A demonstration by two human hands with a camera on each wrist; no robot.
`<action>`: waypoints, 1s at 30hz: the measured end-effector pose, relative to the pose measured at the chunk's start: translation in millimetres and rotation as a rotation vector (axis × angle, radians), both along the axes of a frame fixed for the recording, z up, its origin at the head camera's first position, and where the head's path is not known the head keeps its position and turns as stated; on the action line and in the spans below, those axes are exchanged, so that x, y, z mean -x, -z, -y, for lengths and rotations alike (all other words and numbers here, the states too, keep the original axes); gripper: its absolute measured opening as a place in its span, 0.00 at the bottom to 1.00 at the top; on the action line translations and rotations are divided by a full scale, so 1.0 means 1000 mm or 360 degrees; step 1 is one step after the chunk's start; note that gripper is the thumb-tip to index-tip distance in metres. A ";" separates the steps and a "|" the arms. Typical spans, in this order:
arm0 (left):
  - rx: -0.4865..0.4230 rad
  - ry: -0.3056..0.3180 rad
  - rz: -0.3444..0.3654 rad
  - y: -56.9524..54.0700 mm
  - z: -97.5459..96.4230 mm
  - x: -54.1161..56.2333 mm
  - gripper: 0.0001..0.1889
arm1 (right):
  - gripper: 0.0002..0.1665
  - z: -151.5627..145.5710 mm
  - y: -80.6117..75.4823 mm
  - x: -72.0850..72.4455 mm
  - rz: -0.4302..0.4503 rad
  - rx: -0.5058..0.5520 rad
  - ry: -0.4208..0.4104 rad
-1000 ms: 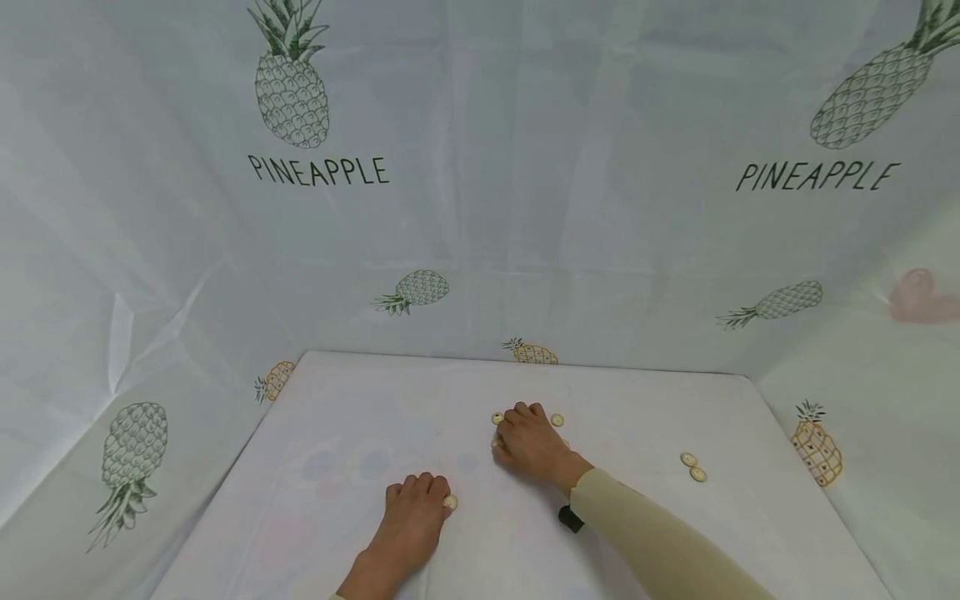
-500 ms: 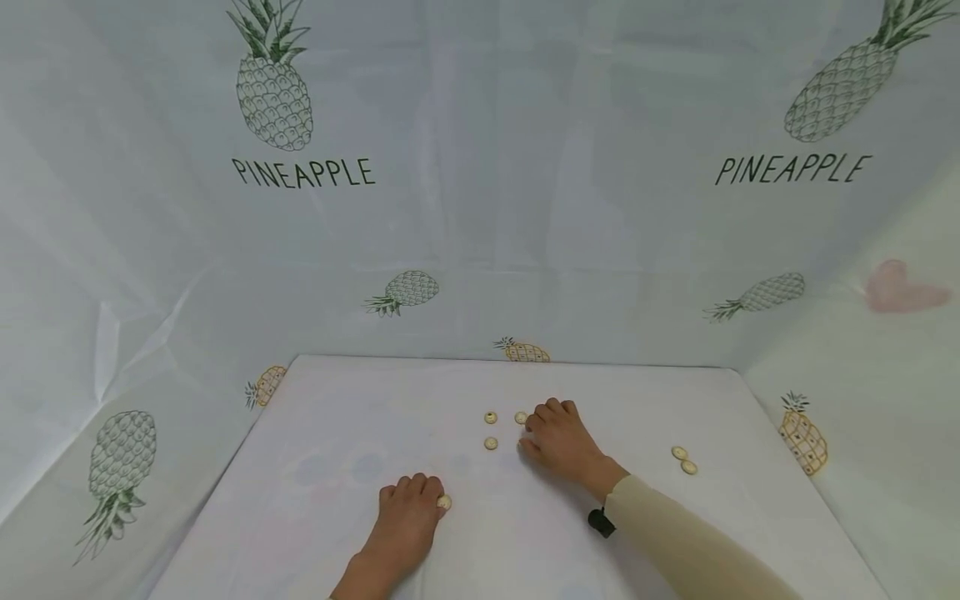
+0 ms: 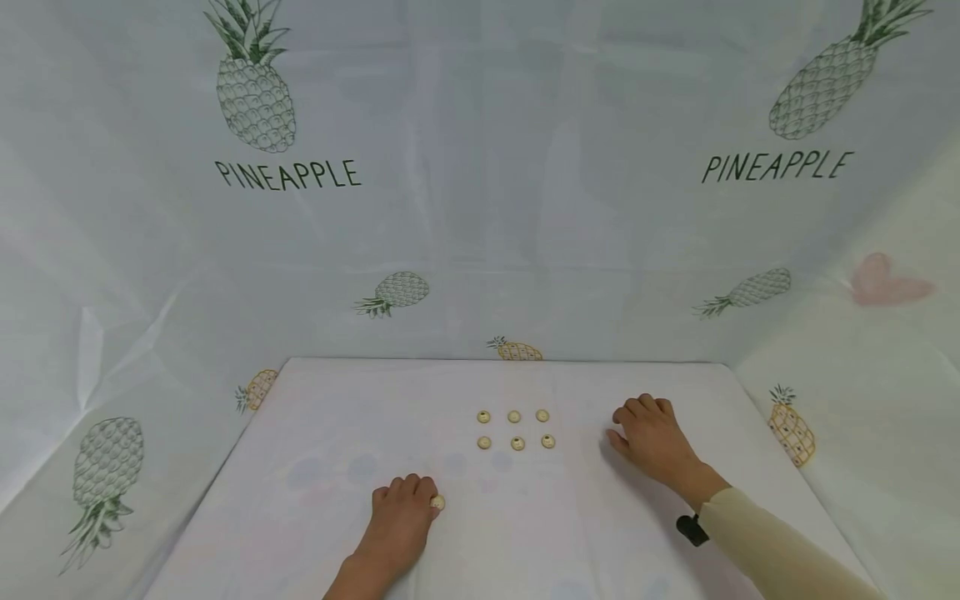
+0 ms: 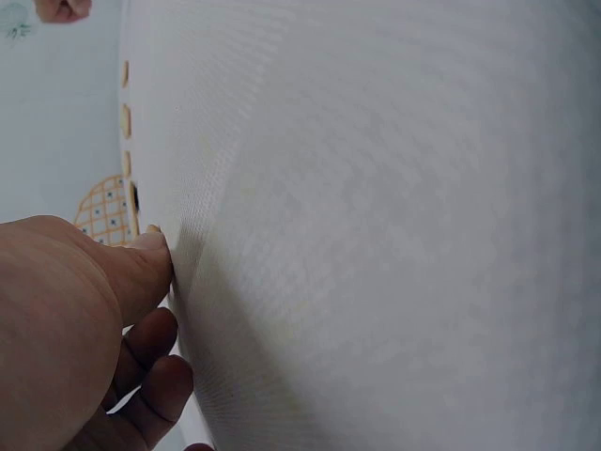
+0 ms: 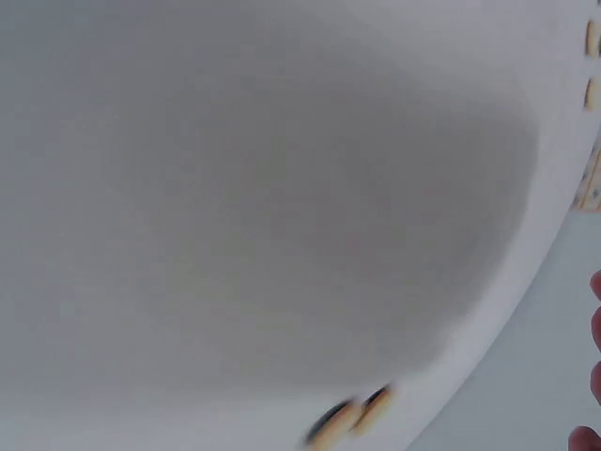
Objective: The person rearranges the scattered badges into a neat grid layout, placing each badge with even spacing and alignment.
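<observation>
Discs [image 3: 517,443], six in number, lie on the white table [image 3: 337,417] in two rows of three, each apart from its neighbours. One more disc [image 3: 438,502] is to the left and nearer, and the left hand [image 3: 402,521] pinches it between thumb and forefinger, with almost no gap left. The right hand [image 3: 652,437] is above the table, to the right of the rows; its fingers are loosely bent, the thumb stands apart, and it holds nothing visible. Two other discs [image 5: 336,427] show, blurred, in the right wrist view
</observation>
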State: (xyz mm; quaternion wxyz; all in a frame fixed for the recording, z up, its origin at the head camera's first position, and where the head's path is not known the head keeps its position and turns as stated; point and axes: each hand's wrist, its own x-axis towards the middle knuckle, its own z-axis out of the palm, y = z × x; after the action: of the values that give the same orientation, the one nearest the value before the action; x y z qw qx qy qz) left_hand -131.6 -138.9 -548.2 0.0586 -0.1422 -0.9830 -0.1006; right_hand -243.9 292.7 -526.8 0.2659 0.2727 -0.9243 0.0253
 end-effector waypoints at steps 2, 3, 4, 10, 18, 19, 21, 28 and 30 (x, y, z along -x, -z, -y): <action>0.0000 -0.0004 0.0011 0.000 0.001 0.000 0.12 | 0.13 -0.018 0.003 -0.004 -0.0046 -0.0006 -0.0014; -0.0001 -0.0006 0.0013 0.001 0.001 0.000 0.12 | 0.13 -0.027 0.005 -0.006 -0.0064 -0.0009 -0.0018; -0.0001 -0.0006 0.0009 0.001 0.001 0.000 0.12 | 0.13 -0.035 0.006 -0.008 -0.0082 -0.0011 -0.0017; 0.0010 -0.0001 -0.0030 0.002 0.002 0.000 0.13 | 0.14 -0.079 0.007 -0.027 -0.0010 -0.0029 0.0088; -0.0004 -0.0014 -0.0012 0.004 0.002 0.002 0.12 | 0.22 -0.110 0.009 -0.049 0.0193 -0.0121 0.0241; 0.0002 -0.0018 -0.0008 0.004 0.002 0.002 0.12 | 0.22 -0.111 0.010 -0.049 0.0194 -0.0120 0.0237; 0.0013 -0.0028 0.0000 0.005 0.002 0.003 0.12 | 0.23 -0.112 0.012 -0.049 0.0197 -0.0115 0.0213; 0.0000 -0.0031 0.0006 0.003 0.001 0.001 0.12 | 0.19 -0.107 0.020 -0.045 0.0174 -0.0113 0.0144; -0.0004 -0.0024 0.0005 0.001 0.000 0.000 0.12 | 0.17 -0.105 0.022 -0.044 0.0178 -0.0106 0.0154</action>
State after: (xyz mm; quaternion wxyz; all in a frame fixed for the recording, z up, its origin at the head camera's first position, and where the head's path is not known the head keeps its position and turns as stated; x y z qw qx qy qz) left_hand -131.7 -139.0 -549.5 0.0579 -0.1345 -0.9840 -0.1017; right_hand -200.0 398.0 -548.7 0.2055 0.2345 -0.9501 -0.0033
